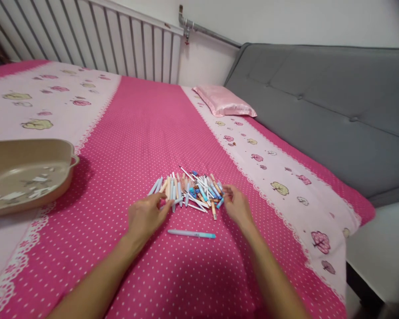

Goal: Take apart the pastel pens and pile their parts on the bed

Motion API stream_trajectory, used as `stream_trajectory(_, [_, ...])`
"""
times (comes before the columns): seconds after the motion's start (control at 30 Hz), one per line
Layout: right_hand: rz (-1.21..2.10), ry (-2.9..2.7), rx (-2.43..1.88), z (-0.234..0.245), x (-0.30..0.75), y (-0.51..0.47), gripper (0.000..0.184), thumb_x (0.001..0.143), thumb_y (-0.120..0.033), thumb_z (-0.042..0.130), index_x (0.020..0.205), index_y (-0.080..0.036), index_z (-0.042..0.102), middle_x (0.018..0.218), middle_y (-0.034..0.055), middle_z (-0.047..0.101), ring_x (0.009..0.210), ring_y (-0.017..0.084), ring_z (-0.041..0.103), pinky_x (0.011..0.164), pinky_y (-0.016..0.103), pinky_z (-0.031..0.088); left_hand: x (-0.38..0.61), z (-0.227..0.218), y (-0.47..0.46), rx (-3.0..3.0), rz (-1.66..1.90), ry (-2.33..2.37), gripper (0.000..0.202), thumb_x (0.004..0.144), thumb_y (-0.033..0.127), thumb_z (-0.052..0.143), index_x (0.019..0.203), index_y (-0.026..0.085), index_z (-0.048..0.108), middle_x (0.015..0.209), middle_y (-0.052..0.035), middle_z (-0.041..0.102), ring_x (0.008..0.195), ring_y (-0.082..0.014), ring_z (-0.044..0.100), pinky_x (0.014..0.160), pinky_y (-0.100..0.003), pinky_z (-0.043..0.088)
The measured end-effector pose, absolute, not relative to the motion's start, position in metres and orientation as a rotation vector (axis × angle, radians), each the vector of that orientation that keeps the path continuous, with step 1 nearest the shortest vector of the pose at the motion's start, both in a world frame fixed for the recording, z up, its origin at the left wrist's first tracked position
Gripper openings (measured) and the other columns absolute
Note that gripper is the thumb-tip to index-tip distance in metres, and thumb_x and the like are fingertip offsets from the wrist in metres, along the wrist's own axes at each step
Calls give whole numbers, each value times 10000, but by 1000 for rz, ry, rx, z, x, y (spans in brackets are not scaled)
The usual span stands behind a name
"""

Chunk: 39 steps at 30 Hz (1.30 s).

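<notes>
A heap of several pens and caps [190, 188], pale blue, white and orange, lies on the pink dotted bedsheet [146, 128]. My left hand [146, 216] rests at the heap's near left edge, fingers curled and touching a pen there. At the heap's right edge my right hand [236, 204] has its fingers bent and pinched over the pens. One capped pale blue pen [191, 233] lies alone on the sheet between my two hands, apart from the heap.
A beige plastic tray [29, 153] with paper scraps in it sits on the bed at the left. A pink satin pillow [223, 100] lies at the far right, beside a grey sofa [329, 110]. A white radiator [96, 37] lines the back wall.
</notes>
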State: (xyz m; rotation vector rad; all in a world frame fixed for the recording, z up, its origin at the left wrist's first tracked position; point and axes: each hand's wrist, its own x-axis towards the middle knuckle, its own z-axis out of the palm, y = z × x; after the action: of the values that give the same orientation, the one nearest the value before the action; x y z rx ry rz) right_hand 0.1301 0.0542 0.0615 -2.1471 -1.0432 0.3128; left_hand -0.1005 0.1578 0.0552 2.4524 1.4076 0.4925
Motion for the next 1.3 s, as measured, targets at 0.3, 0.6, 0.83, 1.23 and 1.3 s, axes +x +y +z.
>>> stream_trajectory(0.3, [871, -1680, -2225, 80, 62, 25, 163, 723, -188, 649, 884, -176, 625, 906, 62, 658, 859, 199, 587, 725, 279, 400, -90, 40, 136, 2702, 87, 421, 147, 849, 312, 523, 826, 184, 589, 837, -34, 625, 786, -169, 554, 682, -276, 380])
stream_trajectory(0.6, [1011, -1648, -1991, 87, 76, 27, 301, 930, -329, 330, 874, -189, 591, 839, 48, 626, 759, 180, 552, 656, 273, 377, -90, 48, 141, 2680, 565, 368, 238, 910, 344, 430, 937, 162, 581, 858, -62, 610, 779, -162, 549, 711, -284, 425])
stream_trajectory(0.83, [1119, -1545, -1749, 93, 86, 32, 341, 923, -359, 387, 840, -140, 635, 767, 22, 606, 709, 147, 526, 659, 251, 368, -93, 46, 145, 2537, 932, 221, 137, 887, 197, 492, 979, 171, 590, 840, -42, 660, 793, -131, 593, 741, -246, 446])
stream_trajectory(1.23, [325, -1933, -1905, 93, 87, 35, 254, 888, -355, 502, 957, -176, 670, 866, 60, 656, 838, 191, 556, 763, 299, 377, -92, 48, 145, 2442, 519, 672, 522, 940, 431, 266, 681, 156, 626, 564, -11, 598, 497, -118, 516, 518, -234, 365])
stream_trajectory(1.3, [284, -1896, -1945, 94, 88, 35, 240, 884, -333, 515, 967, -174, 675, 884, 68, 667, 849, 198, 566, 771, 306, 387, -93, 49, 144, 2371, 586, 644, 373, 893, 451, 409, 899, 162, 646, 745, -27, 670, 636, -141, 589, 599, -246, 425])
